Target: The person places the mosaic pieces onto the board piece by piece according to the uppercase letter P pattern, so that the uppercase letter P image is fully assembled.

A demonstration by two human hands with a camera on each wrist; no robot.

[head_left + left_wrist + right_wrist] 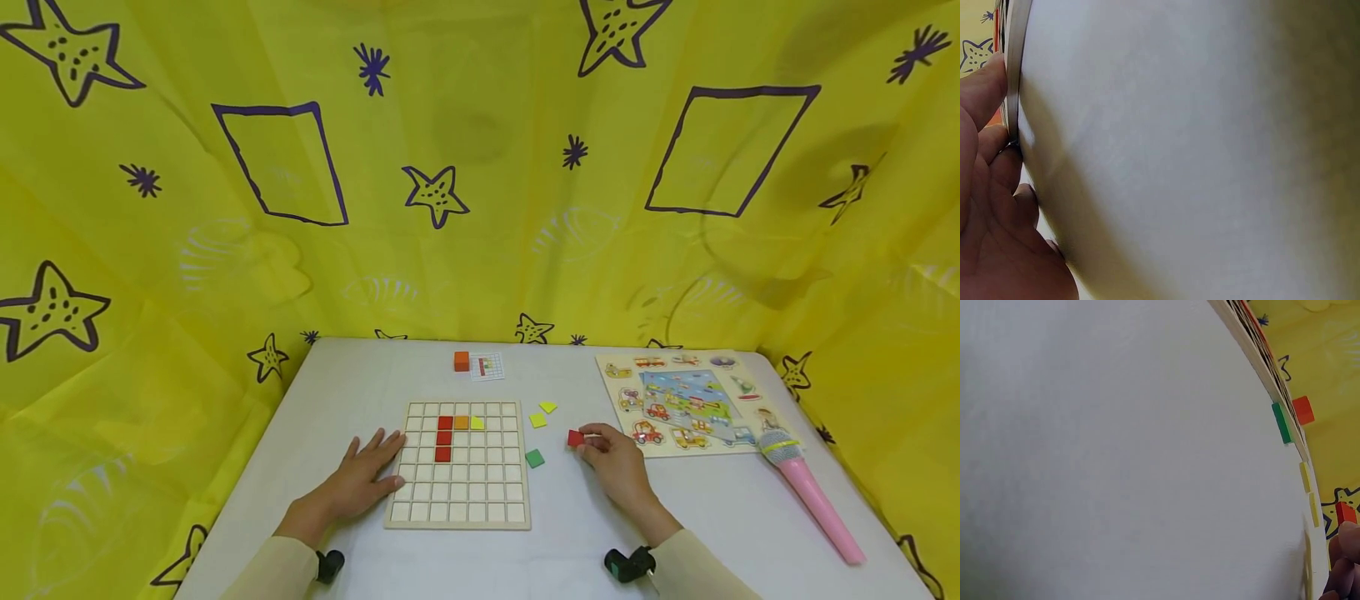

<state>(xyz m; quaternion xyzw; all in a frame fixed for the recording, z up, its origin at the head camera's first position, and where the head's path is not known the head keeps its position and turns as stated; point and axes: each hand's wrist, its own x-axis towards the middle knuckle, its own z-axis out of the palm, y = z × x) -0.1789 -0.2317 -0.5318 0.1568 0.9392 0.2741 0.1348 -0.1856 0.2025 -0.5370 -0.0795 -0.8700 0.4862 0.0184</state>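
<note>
A curtain [480, 275] is hanging behind and beside a table [570, 533]. A puzzle [720, 448] is lying at the far right, a grid [459, 492] near the middle. A mic [822, 508] is overlapping the puzzle's near right corner. The left hand [360, 475] is touching the grid's left edge, its released fingers spreading out straight. The right hand [618, 467] is pinching a red tile [575, 438], between grid and puzzle. A card [487, 367] is lying beyond the grid, beside an orange cube [461, 362]. Three red tiles [444, 437] are forming a column on the grid, an orange tile [461, 422] and a yellow tile [477, 423] extending its top row. Two yellow tiles [538, 420] and a green tile [535, 458] are lying right of the grid.
</note>
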